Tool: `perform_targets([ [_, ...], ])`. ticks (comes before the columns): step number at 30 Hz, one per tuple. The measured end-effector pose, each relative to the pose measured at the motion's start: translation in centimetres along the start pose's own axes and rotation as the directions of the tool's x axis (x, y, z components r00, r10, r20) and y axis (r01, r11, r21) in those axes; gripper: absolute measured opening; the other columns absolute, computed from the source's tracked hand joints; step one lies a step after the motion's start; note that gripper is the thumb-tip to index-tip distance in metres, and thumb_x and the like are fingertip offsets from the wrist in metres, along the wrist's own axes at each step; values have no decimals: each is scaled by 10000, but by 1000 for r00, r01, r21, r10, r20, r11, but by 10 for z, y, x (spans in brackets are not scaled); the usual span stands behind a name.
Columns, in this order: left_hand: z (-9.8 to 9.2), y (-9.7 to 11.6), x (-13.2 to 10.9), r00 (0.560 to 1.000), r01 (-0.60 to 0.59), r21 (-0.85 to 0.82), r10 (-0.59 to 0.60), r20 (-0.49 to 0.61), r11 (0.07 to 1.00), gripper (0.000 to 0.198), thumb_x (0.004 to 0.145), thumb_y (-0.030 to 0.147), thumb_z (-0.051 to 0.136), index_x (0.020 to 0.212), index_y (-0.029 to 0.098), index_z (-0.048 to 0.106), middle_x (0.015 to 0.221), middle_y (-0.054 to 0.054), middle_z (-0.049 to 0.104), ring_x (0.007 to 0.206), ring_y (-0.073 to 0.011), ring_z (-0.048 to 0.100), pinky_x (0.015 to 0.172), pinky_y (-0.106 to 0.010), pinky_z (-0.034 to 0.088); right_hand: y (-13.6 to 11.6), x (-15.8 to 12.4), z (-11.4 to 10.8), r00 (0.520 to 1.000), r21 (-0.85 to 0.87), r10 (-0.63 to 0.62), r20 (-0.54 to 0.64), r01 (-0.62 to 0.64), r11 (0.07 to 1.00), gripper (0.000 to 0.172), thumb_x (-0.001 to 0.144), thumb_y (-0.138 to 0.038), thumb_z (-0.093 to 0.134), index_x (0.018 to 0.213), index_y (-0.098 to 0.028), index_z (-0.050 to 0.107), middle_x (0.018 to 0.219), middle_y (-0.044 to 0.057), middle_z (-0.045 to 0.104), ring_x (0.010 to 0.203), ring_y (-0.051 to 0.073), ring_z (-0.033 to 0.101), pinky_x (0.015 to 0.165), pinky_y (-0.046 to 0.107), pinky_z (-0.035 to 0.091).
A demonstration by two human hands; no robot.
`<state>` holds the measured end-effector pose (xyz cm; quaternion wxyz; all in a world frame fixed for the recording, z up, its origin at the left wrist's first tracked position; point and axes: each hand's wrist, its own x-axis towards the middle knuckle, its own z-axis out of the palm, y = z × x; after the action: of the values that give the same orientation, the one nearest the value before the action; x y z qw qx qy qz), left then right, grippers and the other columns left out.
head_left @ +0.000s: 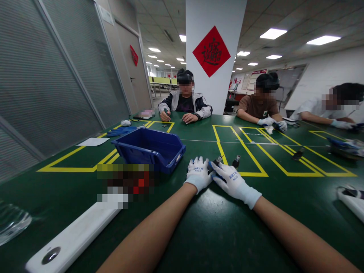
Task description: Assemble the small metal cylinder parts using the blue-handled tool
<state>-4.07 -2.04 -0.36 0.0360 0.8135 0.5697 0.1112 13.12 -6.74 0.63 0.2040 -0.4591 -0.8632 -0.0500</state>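
Both my hands wear white gloves and meet on the green table (216, 227). My left hand (198, 172) rests knuckles up with its fingers curled. My right hand (231, 180) is closed around a small blue-handled tool (213, 167) with a grey metal tip, which sticks out between the two hands. A small dark part (236, 161) stands on the table just beyond my right hand, untouched.
A blue plastic bin (150, 148) sits left of my hands. A white flat device (74, 237) lies at the near left, another white object (352, 199) at the right edge. Yellow tape lines (250, 151) mark the table. Three people work across the table.
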Motion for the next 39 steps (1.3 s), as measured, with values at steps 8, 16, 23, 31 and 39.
perform_targets([
  [8,-6,1,-1,998,-24,27,22,61,999,708,799,520,434,1412,184,318,1487,-155,261,1370,-339,200,1100,-517,122,-8,2,3,999,6,-18,37,18,1000,559,897,-415,440,1426,-304,296,1475,79,302,1295,263,375,1000,452,373],
  [16,-3,-1,1,997,-34,28,32,65,999,771,740,489,523,1411,179,308,1488,-159,255,1373,-345,188,1107,-509,108,-9,6,6,1000,-9,20,15,-20,1000,509,902,-417,425,1396,-312,362,1458,76,335,1280,257,400,998,442,376],
  [23,6,-5,9,1000,12,-13,-12,7,1000,749,784,540,416,1421,173,277,1498,-145,242,1381,-327,178,1110,-501,94,-6,18,11,999,-65,43,-6,-44,997,456,928,-344,360,1382,-313,386,1441,68,369,1288,236,384,1051,474,275],
  [31,9,-9,29,999,50,4,-50,15,999,758,828,568,280,1441,125,231,1515,-140,191,1394,-303,149,1120,-477,82,19,61,35,988,-120,156,-12,-156,981,444,945,-373,288,1366,-304,415,1423,73,399,1277,225,397,1041,431,284],
  [39,19,-18,76,993,122,41,-122,4,992,705,864,514,207,1447,119,227,1515,-115,203,1393,-284,163,1125,-466,102,50,111,58,946,-114,315,70,-306,945,492,944,-489,161,1397,-382,321,1456,26,350,1308,205,357,1062,438,234],
])
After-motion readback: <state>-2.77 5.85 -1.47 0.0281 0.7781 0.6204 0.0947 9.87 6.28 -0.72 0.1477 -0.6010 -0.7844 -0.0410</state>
